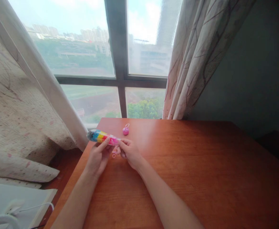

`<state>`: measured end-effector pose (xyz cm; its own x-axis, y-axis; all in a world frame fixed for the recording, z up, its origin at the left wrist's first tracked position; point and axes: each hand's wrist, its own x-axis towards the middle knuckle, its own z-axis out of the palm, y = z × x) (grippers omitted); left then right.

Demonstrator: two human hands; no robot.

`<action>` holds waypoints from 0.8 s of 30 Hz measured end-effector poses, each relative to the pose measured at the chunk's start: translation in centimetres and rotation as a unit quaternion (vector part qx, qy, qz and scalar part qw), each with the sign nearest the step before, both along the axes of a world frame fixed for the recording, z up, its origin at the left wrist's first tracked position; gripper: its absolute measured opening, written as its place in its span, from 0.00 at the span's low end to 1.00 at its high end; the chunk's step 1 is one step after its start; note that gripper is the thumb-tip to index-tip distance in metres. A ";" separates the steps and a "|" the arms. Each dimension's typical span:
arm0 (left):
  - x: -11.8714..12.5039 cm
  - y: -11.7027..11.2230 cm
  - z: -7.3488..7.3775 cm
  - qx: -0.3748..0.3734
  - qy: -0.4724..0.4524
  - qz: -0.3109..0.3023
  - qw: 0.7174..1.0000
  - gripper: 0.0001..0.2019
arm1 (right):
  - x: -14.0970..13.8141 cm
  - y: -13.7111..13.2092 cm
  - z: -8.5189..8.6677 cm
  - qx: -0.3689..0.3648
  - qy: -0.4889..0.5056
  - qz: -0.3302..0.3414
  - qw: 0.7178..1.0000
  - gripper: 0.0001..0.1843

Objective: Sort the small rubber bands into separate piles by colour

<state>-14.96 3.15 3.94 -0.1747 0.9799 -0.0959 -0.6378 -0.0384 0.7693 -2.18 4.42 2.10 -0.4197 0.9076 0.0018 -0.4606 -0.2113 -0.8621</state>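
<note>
**Two hands on one striped tube at the window**

One slim, clear tube (102,136) packed with bands of colour (dark, blue, yellow, red, pink) is held just above the near-left part of the worktop (201,175), tilted with its dark end up and to the left. The left hand (98,159) is closed around its middle from below. The right hand (129,152) pinches its pink end with the fingertips. One thin pink loop (115,154) hangs between the two hands; which hand holds it cannot be told. One round pink bobble (125,130) with a small loop lies on the worktop just beyond, apart from the hands. The worktop is smooth, reddish-brown wood with a sheen. Two pale patterned curtains (196,57) frame one dark-framed window (120,63).
</note>
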 end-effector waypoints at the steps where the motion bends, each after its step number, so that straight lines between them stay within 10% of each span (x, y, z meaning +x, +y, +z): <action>1: 0.0 0.0 0.0 0.001 0.001 0.000 1.000 0.08 | -0.1 0.0 0.0 -0.001 -0.002 -0.009 1.000 0.21; 17: -0.7 0.4 -0.1 -0.006 0.006 0.067 0.998 0.07 | -0.6 -0.2 -0.7 0.047 -0.128 -0.007 0.991 0.18; 24: -0.6 0.6 -0.5 -0.025 0.034 0.076 0.996 0.07 | 0.9 0.3 -1.1 0.205 -0.349 -0.056 0.913 0.06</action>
